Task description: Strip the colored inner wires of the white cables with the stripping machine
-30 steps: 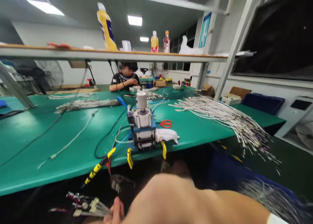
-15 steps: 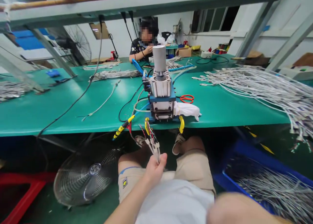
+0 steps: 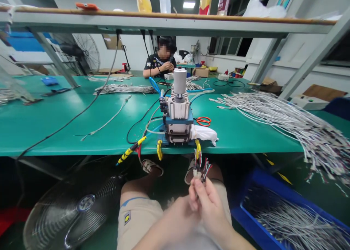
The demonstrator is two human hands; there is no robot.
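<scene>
My two hands meet over my lap, just below the front edge of the bench. My left hand, partly blurred, is closed around a small bundle of cables, its fingers partly hidden behind the right. My right hand presses against it, thumb and fingers closed on cables at the bundle's right side. White connectors and loose red, black and other thin wire ends stick up above the fingers. Beyond them on the bench stands a pneumatic press with a silver cylinder on top and yellow pieces at its front corners.
Piles of white cables lie at right and back left on the green bench. Red-handled scissors lie beside the press. A blue bin of cables stands lower right, a fan lower left. A person sits opposite.
My left hand has moved right with the cables. My right hand, formerly a blur at the lower right, has come in and closed on cables beside it. The view has tilted up.
</scene>
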